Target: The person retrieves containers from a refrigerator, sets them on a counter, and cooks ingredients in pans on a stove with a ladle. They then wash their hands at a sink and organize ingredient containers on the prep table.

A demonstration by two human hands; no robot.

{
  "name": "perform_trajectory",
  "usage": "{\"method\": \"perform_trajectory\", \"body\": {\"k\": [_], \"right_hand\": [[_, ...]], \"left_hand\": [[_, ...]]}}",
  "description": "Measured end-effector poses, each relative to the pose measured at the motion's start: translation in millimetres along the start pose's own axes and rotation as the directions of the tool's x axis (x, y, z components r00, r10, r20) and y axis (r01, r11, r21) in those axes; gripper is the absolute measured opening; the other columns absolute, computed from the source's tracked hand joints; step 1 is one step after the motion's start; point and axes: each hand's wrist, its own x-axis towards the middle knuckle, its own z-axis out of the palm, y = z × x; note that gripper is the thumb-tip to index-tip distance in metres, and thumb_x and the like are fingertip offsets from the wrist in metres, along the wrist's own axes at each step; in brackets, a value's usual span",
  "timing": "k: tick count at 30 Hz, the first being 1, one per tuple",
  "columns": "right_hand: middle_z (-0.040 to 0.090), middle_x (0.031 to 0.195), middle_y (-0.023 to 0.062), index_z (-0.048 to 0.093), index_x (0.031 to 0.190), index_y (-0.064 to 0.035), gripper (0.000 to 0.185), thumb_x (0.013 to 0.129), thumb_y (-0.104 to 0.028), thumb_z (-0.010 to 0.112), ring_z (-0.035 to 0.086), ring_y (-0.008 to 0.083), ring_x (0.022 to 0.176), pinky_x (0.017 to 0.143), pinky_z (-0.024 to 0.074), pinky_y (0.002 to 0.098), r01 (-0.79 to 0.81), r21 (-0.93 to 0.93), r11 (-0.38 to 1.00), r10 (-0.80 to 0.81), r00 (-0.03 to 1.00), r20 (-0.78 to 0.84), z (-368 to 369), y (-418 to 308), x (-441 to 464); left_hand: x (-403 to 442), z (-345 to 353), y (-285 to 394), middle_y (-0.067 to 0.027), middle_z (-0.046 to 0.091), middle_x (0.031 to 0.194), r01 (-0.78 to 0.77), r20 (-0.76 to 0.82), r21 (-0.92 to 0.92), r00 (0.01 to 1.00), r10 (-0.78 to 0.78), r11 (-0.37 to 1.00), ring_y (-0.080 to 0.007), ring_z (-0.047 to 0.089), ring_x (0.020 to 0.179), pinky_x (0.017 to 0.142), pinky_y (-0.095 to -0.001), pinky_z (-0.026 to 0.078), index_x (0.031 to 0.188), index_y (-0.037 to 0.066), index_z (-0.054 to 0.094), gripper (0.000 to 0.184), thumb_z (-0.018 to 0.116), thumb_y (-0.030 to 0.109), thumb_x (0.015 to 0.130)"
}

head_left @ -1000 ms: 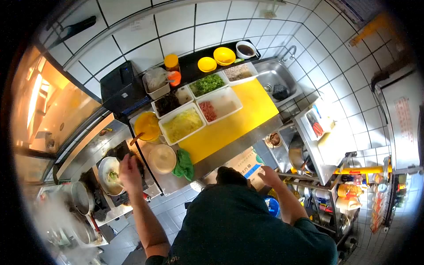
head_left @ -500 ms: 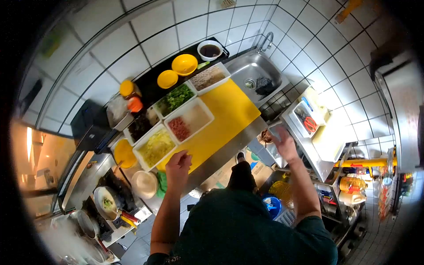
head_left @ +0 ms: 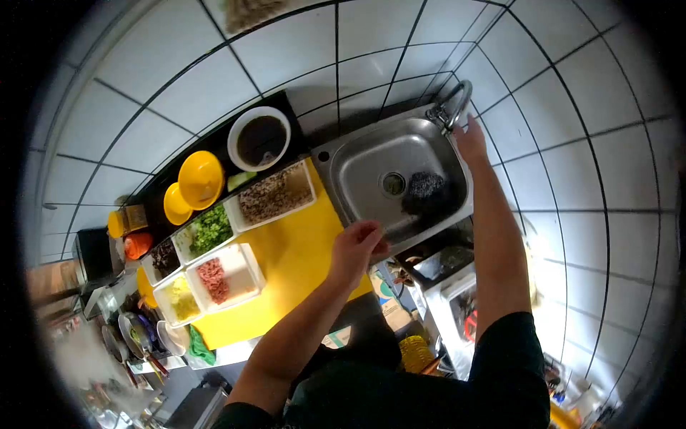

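Observation:
My left hand (head_left: 356,248) hovers at the sink's near left corner, beside the yellow cutting board (head_left: 286,243). Its fingers are curled together, and whatever they hold, if anything, is hidden. On the far right side of the steel sink (head_left: 361,154), my right hand (head_left: 471,141) reaches up beside the faucet (head_left: 457,96). Its fingers look apart; whether they touch the tap cannot be made out. A dark scouring pad (head_left: 426,187) lies in the basin near the drain (head_left: 392,184).
White trays stand on the board, holding chopped greens (head_left: 211,229), pink diced meat (head_left: 213,279), pale yellow pieces (head_left: 183,300) and brownish mince (head_left: 271,196). Behind them are yellow bowls (head_left: 201,180) and a white bowl of dark liquid (head_left: 260,141). Pans (head_left: 132,332) sit at lower left.
My view has turned and moved toward the sink. My right hand has gone from beside the right-hand shelf to the faucet. My left hand has shifted from the trays to the sink's edge.

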Motion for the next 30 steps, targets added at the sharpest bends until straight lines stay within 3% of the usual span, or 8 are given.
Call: {"method": "perform_trajectory", "body": {"k": [6, 10, 13, 19, 21, 23, 28, 30], "right_hand": [[0.068, 0.106, 0.0237, 0.060, 0.120, -0.0017, 0.031, 0.096, -0.020, 0.052, 0.064, 0.0413, 0.103, 0.086, 0.0514, 0.0505, 0.197, -0.206, 0.959, -0.059, 0.845, 0.531, 22, 8, 10], [0.068, 0.107, 0.0164, 0.061, 0.119, -0.0045, 0.029, 0.098, -0.023, 0.054, 0.065, 0.0328, 0.101, 0.085, 0.0506, 0.0455, -0.214, 0.161, 0.963, 0.142, 0.918, 0.370, 11, -22, -26], [0.066, 0.106, 0.0089, 0.062, 0.115, -0.0060, 0.027, 0.100, -0.027, 0.054, 0.062, 0.0262, 0.098, 0.086, 0.0475, 0.0420, -0.512, 0.588, 0.626, 0.217, 0.839, 0.499, 17, -22, -52], [0.059, 0.094, 0.0060, 0.062, 0.108, -0.0066, 0.021, 0.100, -0.025, 0.056, 0.054, 0.0193, 0.083, 0.079, 0.0426, 0.0406, -0.737, 0.666, 0.115, 0.412, 0.646, 0.643, 46, 6, -39], [0.062, 0.098, 0.0099, 0.060, 0.114, -0.0004, 0.026, 0.101, -0.023, 0.056, 0.060, 0.0235, 0.091, 0.084, 0.0506, 0.0369, -0.618, 0.619, 0.485, 0.352, 0.786, 0.508, 24, -10, -31], [0.064, 0.106, 0.0141, 0.057, 0.120, 0.0047, 0.030, 0.102, -0.019, 0.053, 0.063, 0.0275, 0.099, 0.088, 0.0551, 0.0359, -0.555, 0.831, -0.024, 0.290, 0.792, 0.537, 35, 4, -11], [0.059, 0.127, 0.0265, 0.047, 0.129, 0.0131, 0.034, 0.104, -0.010, 0.043, 0.062, 0.0398, 0.113, 0.091, 0.0594, 0.0444, -0.353, 0.750, -0.559, 0.395, 0.682, 0.616, 10, 3, 23], [0.061, 0.120, 0.0244, 0.050, 0.125, 0.0105, 0.032, 0.103, -0.012, 0.045, 0.063, 0.0374, 0.106, 0.084, 0.0590, 0.0430, -0.291, 0.858, -0.424, 0.396, 0.792, 0.464, 13, 18, 22]], "left_hand": [[127, 92, 24, -0.0133, 0.067, 0.100, 0.062, 0.013, -0.284, 0.998, -0.061, 0.957, -0.0206, 0.071, 0.082, 0.078, -0.0331, 0.062, 0.112, -0.005, 0.063, 0.021, 0.064, 0.011, 0.098], [186, 138, 41, -0.0116, 0.065, 0.093, 0.048, -0.006, -0.399, 0.998, -0.055, 0.916, -0.0200, 0.067, 0.073, 0.069, -0.0315, 0.060, 0.107, -0.002, 0.064, 0.015, 0.059, 0.010, 0.100], [204, 146, 39, -0.0112, 0.063, 0.084, 0.099, 0.065, -0.324, 0.994, -0.082, 0.941, -0.0181, 0.062, 0.065, 0.058, -0.0313, 0.053, 0.105, 0.000, 0.064, 0.013, 0.055, 0.008, 0.100], [197, 151, 37, -0.0086, 0.060, 0.076, 0.082, 0.037, -0.056, 0.996, -0.080, 0.995, -0.0173, 0.057, 0.062, 0.056, -0.0344, 0.047, 0.098, 0.001, 0.061, 0.013, 0.050, 0.008, 0.100], [197, 151, 32, -0.0088, 0.059, 0.073, 0.011, 0.024, -0.081, 1.000, -0.009, 0.997, -0.0176, 0.056, 0.061, 0.055, -0.0354, 0.046, 0.091, 0.002, 0.061, 0.015, 0.050, 0.009, 0.098], [193, 155, 30, -0.0086, 0.057, 0.069, 0.009, -0.029, -0.077, 1.000, -0.012, 0.997, -0.0176, 0.056, 0.060, 0.053, -0.0364, 0.045, 0.085, 0.003, 0.062, 0.019, 0.051, 0.012, 0.098], [208, 130, 28, -0.0110, 0.061, 0.073, 0.087, 0.105, -0.039, 0.991, -0.083, 0.995, -0.0211, 0.058, 0.060, 0.055, -0.0362, 0.046, 0.094, 0.000, 0.065, 0.025, 0.048, 0.017, 0.100], [209, 118, 30, -0.0151, 0.065, 0.084, 0.064, 0.127, 0.240, 0.987, -0.096, 0.969, -0.0253, 0.062, 0.068, 0.062, -0.0393, 0.049, 0.104, -0.001, 0.063, 0.025, 0.049, 0.019, 0.099]]}}
